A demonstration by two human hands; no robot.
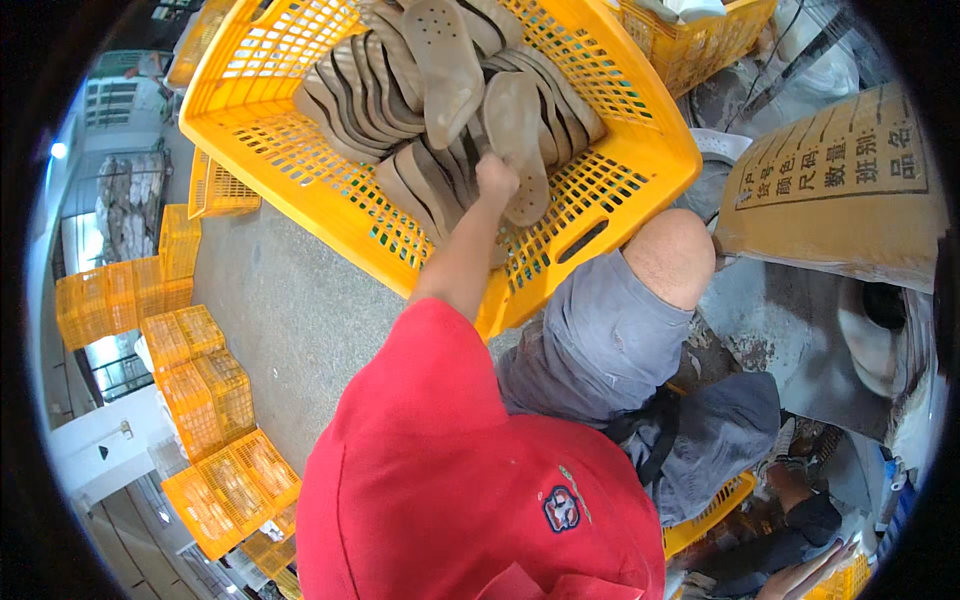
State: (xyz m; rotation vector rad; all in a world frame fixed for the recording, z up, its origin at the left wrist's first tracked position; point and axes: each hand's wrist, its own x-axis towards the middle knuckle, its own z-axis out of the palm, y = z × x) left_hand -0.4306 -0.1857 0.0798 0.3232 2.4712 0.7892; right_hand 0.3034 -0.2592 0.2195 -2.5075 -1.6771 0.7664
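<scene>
My left hand (497, 181) reaches into a large yellow plastic basket (640, 165), its fingers closed at the edge of a beige insole (513, 120). Small holes dot the insole's near end, beside my fingers. Another perforated insole (440, 70) lies on top, just to the left and farther off. Beneath them, tightly nested rows of insoles (365, 95) stand on edge, with dark gaps between them. A shorter stack (425, 190) rests under my wrist. The fingertips are partly hidden by the hand itself. My right hand is out of the picture.
A brown cardboard box (830, 195) with dark print stands right of my knee. Yellow crates (230, 490) are stacked along the left. Another filled yellow basket (700, 45) sits at the far right. A co-worker's hand (815, 572) and dark sleeve show at the lower right.
</scene>
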